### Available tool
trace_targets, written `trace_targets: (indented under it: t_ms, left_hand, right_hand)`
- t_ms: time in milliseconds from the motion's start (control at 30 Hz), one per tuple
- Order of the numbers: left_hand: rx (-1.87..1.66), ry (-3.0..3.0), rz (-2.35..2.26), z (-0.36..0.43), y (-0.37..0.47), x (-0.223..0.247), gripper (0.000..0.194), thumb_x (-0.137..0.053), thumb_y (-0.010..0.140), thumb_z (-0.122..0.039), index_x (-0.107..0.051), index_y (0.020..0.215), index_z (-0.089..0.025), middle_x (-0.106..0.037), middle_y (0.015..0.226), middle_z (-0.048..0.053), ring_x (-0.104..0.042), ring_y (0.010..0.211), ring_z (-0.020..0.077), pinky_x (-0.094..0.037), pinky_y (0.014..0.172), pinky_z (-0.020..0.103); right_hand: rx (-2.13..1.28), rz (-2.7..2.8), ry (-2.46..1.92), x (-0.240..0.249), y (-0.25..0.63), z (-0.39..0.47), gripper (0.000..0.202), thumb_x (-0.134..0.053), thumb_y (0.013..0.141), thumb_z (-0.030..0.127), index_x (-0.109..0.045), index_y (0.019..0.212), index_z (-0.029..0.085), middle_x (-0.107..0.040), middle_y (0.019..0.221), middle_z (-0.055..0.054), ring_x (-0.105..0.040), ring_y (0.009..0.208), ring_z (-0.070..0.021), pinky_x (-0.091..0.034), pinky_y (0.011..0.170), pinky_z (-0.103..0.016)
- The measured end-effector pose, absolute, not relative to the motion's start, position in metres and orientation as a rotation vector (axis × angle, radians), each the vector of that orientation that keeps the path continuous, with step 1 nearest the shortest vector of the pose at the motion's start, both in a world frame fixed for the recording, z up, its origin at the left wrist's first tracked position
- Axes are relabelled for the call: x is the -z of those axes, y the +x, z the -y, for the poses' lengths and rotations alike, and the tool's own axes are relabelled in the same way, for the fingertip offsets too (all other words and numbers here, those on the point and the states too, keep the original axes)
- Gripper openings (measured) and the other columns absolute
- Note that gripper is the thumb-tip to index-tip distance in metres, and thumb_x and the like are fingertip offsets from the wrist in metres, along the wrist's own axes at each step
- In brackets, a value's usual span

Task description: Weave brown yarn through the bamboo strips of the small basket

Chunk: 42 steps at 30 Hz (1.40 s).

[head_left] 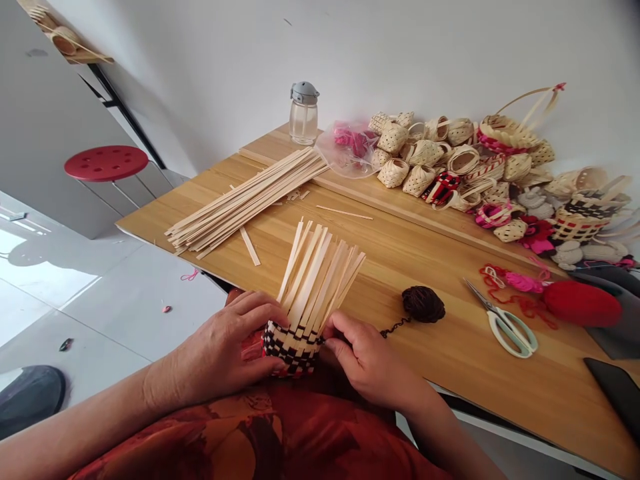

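Note:
A small basket [295, 347] woven from pale strips and dark yarn rests upright at my lap, with long loose strips fanning up from its rim. My left hand [245, 340] grips its left side, fingers over the rim and thumb along the front. At the right side of the rim, my right hand [355, 353] is closed, thumb and index finger pinched where the dark yarn meets the weave. A ball of dark brown yarn [423, 304] lies on the table right of the basket, its strand running toward my right hand.
On the wooden table [390, 253] are a bundle of pale strips [245, 200], scissors [503, 320], a red yarn ball [583, 303] and a bottle [303, 113]. Many small woven baskets [425, 153] pile along the wall. A red stool [106, 163] stands left.

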<state>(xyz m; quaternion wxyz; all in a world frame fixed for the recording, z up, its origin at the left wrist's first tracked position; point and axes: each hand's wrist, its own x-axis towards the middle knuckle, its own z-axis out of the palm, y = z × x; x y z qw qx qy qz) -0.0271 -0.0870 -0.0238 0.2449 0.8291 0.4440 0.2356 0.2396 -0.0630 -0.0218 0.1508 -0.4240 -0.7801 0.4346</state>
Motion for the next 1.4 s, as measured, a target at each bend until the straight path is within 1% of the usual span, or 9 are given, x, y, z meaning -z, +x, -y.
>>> trace_targets:
  t_ms: [167, 433, 633, 733, 900, 1167, 1233, 1333, 1400]
  left_hand:
    - [-0.771, 2.404, -1.192, 0.085, -0.014, 0.016, 0.029, -0.075, 0.087, -0.032, -0.065, 0.113, -0.025, -0.066, 0.109, 0.006, -0.060, 0.100, 0.0228, -0.048, 0.088, 0.036]
    - [-0.599, 2.363, -1.269, 0.082, -0.005, 0.013, 0.012, -0.067, 0.092, -0.026, -0.069, 0.104, -0.024, -0.068, 0.102, 0.004, -0.062, 0.095, 0.0211, -0.049, 0.082, 0.033]
    - [-0.541, 2.331, -1.284, 0.084, -0.006, 0.014, 0.009, -0.065, 0.092, -0.027, -0.069, 0.100, -0.024, -0.066, 0.101, 0.004, -0.060, 0.096, 0.0218, -0.049, 0.081, 0.033]
    - [-0.533, 2.379, -1.266, 0.084, -0.004, 0.014, 0.013, -0.062, 0.094, -0.024, -0.068, 0.106, -0.025, -0.065, 0.104, 0.005, -0.060, 0.096, 0.0220, -0.049, 0.083, 0.035]
    - [-0.461, 2.535, -1.150, 0.084, -0.002, 0.014, 0.036, -0.053, 0.097, -0.016, -0.062, 0.128, -0.032, -0.062, 0.114, 0.006, -0.057, 0.101, 0.0235, -0.048, 0.085, 0.039]
    - [-0.396, 2.489, -1.134, 0.085, 0.001, 0.011, 0.032, -0.051, 0.096, -0.013, -0.065, 0.119, -0.031, -0.064, 0.107, 0.006, -0.056, 0.096, 0.0235, -0.049, 0.084, 0.039]
    - [-0.478, 2.458, -1.148, 0.087, -0.001, 0.012, 0.028, -0.054, 0.096, -0.016, -0.066, 0.116, -0.031, -0.064, 0.108, 0.006, -0.057, 0.098, 0.0229, -0.050, 0.085, 0.038]
    - [-0.710, 2.290, -1.341, 0.089, -0.008, 0.019, 0.020, -0.067, 0.091, -0.029, -0.064, 0.111, -0.026, -0.063, 0.110, 0.007, -0.059, 0.102, 0.0247, -0.052, 0.088, 0.041]
    - [-0.828, 2.012, -1.549, 0.091, -0.013, 0.028, 0.037, -0.076, 0.083, -0.041, -0.058, 0.110, -0.023, -0.061, 0.110, 0.007, -0.062, 0.099, 0.0252, -0.055, 0.088, 0.043]
  right_hand:
    - [-1.232, 2.210, -1.221, 0.020, 0.236, 0.063, 0.016, -0.051, 0.091, 0.007, -0.053, 0.087, 0.022, -0.062, 0.084, 0.001, -0.055, 0.078, -0.0151, -0.039, 0.070, -0.026]
    - [-1.228, 2.251, -1.188, 0.019, 0.239, 0.061, 0.016, -0.050, 0.091, 0.007, -0.053, 0.086, 0.021, -0.062, 0.083, 0.001, -0.053, 0.075, -0.0149, -0.037, 0.068, -0.025]
    - [-1.241, 2.265, -1.176, 0.020, 0.239, 0.059, 0.015, -0.052, 0.090, 0.007, -0.055, 0.085, 0.021, -0.062, 0.082, 0.001, -0.053, 0.074, -0.0146, -0.038, 0.068, -0.025]
    - [-1.223, 2.271, -1.181, 0.020, 0.239, 0.058, 0.015, -0.053, 0.090, 0.007, -0.054, 0.085, 0.021, -0.062, 0.083, 0.001, -0.053, 0.075, -0.0145, -0.038, 0.069, -0.025]
    - [-1.217, 2.279, -1.190, 0.018, 0.239, 0.058, 0.013, -0.055, 0.088, 0.008, -0.055, 0.085, 0.021, -0.062, 0.083, 0.001, -0.053, 0.075, -0.0145, -0.037, 0.068, -0.025]
    - [-1.243, 2.294, -1.172, 0.018, 0.240, 0.057, 0.014, -0.054, 0.087, 0.007, -0.056, 0.085, 0.021, -0.063, 0.083, 0.001, -0.053, 0.075, -0.0142, -0.037, 0.068, -0.025]
    - [-1.234, 2.288, -1.186, 0.018, 0.240, 0.057, 0.014, -0.054, 0.088, 0.007, -0.057, 0.085, 0.021, -0.063, 0.083, 0.001, -0.054, 0.076, -0.0142, -0.038, 0.069, -0.025]
    - [-1.227, 2.258, -1.221, 0.020, 0.243, 0.059, 0.012, -0.054, 0.090, 0.009, -0.057, 0.087, 0.021, -0.065, 0.085, 0.001, -0.056, 0.079, -0.0140, -0.039, 0.070, -0.024]
    - [-1.241, 2.229, -1.225, 0.023, 0.244, 0.060, 0.011, -0.055, 0.090, 0.010, -0.057, 0.087, 0.021, -0.066, 0.086, 0.001, -0.057, 0.079, -0.0136, -0.040, 0.071, -0.024]
